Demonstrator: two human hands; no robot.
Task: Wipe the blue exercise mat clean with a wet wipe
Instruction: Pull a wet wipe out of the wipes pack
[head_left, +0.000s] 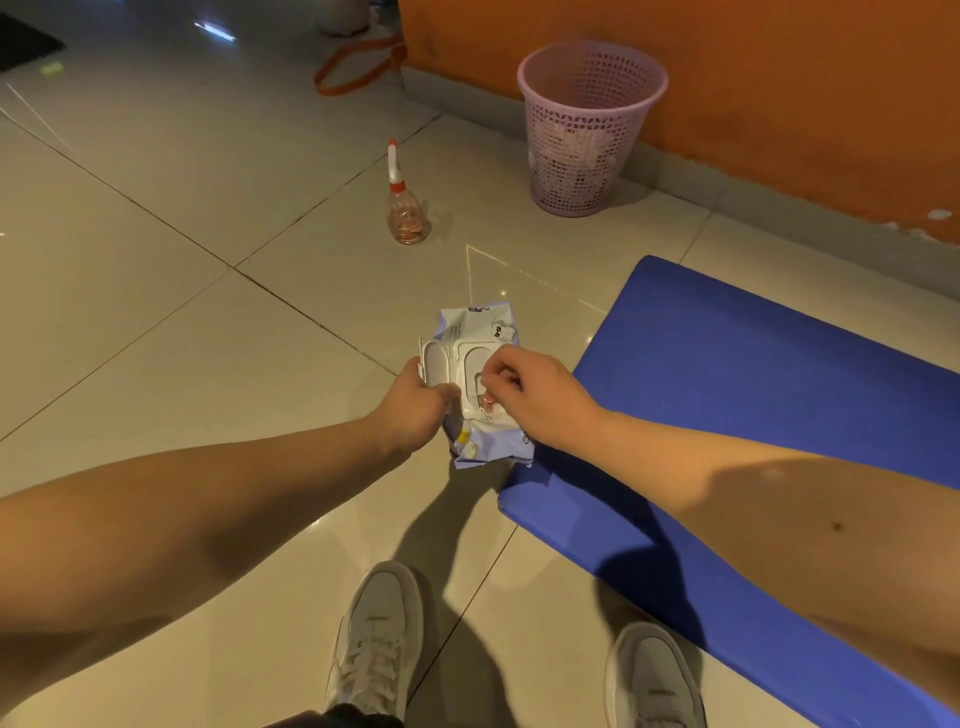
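Both hands work at a wet wipe pack (475, 332) beside the blue exercise mat (753, 374).

The left hand (415, 400) grips the pack's left edge, fingers curled round it, with the white flip lid (436, 361) open. The right hand (540, 395) has its fingertips bunched narrowly at the dispensing slot; whether they pinch a wipe cannot be told. The mat lies flat on the tiled floor (208, 312), at the right. A spray bottle (407, 208) and a pink wastebasket (592, 130) stand beyond.

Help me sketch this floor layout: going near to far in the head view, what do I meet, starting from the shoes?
Grey shoes → wipes pack, gripped by the left hand → spray bottle → pink basket → orange strap.
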